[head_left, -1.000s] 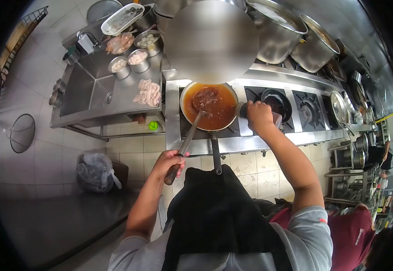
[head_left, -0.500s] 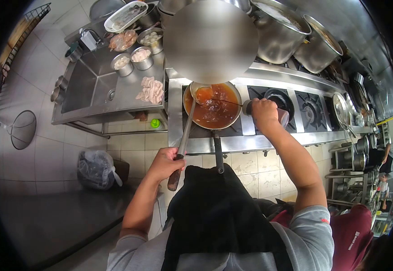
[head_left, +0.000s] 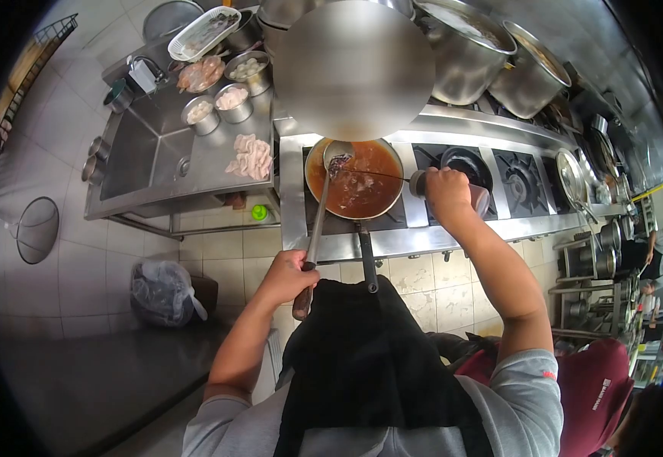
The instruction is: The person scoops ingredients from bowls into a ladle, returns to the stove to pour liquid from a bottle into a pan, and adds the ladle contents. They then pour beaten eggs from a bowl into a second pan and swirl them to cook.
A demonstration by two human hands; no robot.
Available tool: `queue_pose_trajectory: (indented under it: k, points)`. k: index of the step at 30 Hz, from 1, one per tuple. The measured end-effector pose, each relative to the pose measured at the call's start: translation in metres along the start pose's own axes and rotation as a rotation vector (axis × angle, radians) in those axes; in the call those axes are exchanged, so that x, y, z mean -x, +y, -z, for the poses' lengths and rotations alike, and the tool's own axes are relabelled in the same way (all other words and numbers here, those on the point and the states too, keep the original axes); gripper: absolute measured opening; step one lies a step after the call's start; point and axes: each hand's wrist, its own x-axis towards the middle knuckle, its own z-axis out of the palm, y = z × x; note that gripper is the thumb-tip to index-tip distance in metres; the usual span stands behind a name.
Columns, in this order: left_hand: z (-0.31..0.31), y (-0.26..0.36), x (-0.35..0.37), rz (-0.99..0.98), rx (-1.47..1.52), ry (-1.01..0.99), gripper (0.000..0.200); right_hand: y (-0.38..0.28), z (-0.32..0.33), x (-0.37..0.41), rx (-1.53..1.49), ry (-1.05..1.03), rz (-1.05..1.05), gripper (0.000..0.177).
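My left hand [head_left: 286, 276] is wrapped round the wooden-ended handle of a long metal ladle [head_left: 318, 221]. The ladle's bowl dips into the reddish-brown sauce [head_left: 369, 186] at the left side of a frying pan [head_left: 363, 218]. In my right hand [head_left: 448, 192] is a squeeze bottle [head_left: 480, 201], tipped on its side with its nozzle toward the pan. A thin dark stream runs from the nozzle leftward to the sauce near the ladle. The pan sits on the left burner, its black handle [head_left: 368, 259] pointing toward me with no hand on it.
Left of the stove [head_left: 423, 242] is a steel sink counter with raw meat [head_left: 250, 158] and several metal containers [head_left: 234, 103]. Large stockpots [head_left: 470, 57] stand behind. A black pan [head_left: 469, 169] rests on the adjacent burner. A person in a maroon shirt [head_left: 587, 388] is close behind at right.
The ladle bowl has lowered and emptied into the pan, now showing dark liquid where orange sauce was. My left hand shifted slightly right; the right hand keeps pouring from the bottle.
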Motion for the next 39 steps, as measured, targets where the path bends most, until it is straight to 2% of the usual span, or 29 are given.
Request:
queue_pose_trajectory:
  k: [5,7,8,10,15,18,20,30,39]
  points:
    - [-0.001,-0.009,-0.007,0.027,0.062,-0.024,0.007,-0.002,-0.01,-0.003,0.008,0.036,-0.03,0.022]
    - [0.002,-0.007,-0.007,0.138,0.356,-0.1,0.027,-0.002,-0.013,-0.003,-0.004,0.06,-0.029,0.022]
    - [0.005,-0.009,-0.009,0.137,0.357,-0.099,0.027,-0.003,-0.014,-0.003,-0.002,0.062,-0.028,0.022]
    - [0.011,-0.015,-0.012,0.188,0.56,-0.169,0.037,-0.005,-0.015,-0.003,-0.013,0.048,-0.021,0.022]
    - [0.013,-0.015,-0.005,0.154,0.603,-0.189,0.039,-0.009,-0.016,-0.002,-0.042,0.033,-0.011,0.021]
    - [0.015,-0.005,0.004,0.156,0.547,-0.163,0.039,-0.012,-0.023,-0.006,-0.031,0.037,-0.019,0.02]
    - [0.017,0.001,0.009,0.117,0.532,-0.151,0.029,-0.012,-0.025,-0.008,-0.021,0.042,-0.027,0.019]
    - [0.018,0.013,0.019,0.044,0.342,-0.067,0.019,-0.011,0.0,-0.004,-0.005,-0.041,-0.037,0.022]
    - [0.015,0.017,0.015,-0.041,0.041,0.009,0.012,-0.008,0.007,0.0,0.024,-0.028,-0.013,0.022]
